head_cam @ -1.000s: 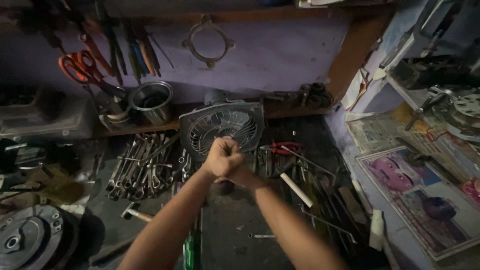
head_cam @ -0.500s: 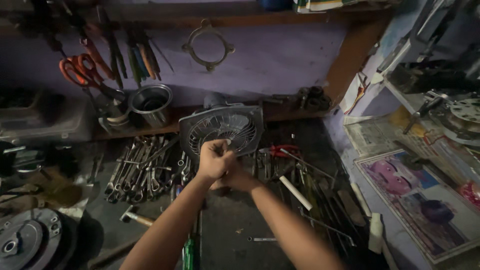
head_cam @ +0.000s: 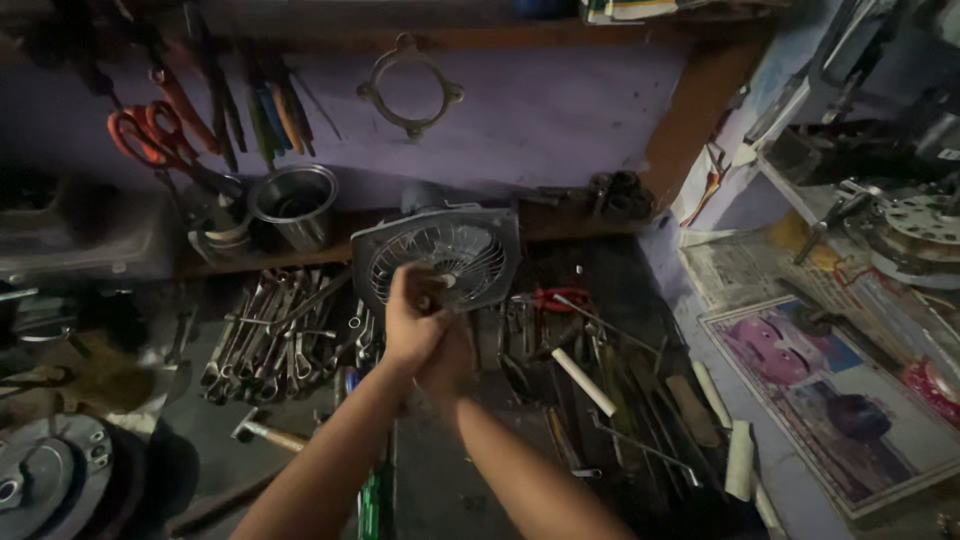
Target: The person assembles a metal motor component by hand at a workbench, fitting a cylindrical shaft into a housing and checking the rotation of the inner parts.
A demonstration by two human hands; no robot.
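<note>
Gripping small dark tool, left hand (head_cam: 412, 322) clenched, right hand (head_cam: 447, 360) cupped just beneath, grasp unclear. Small square fan (head_cam: 438, 257) directly beyond knuckles, touching, grille facing hands, tilted upright on surface. Left hand nearer. Wrenches (head_cam: 270, 330) left of hands.

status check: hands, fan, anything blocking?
Left hand closed around a small part at the square fan grille. Right hand cupped just below it, grip unclear. Spanners and loose tools crowd both sides; nothing between hands and fan.
</note>
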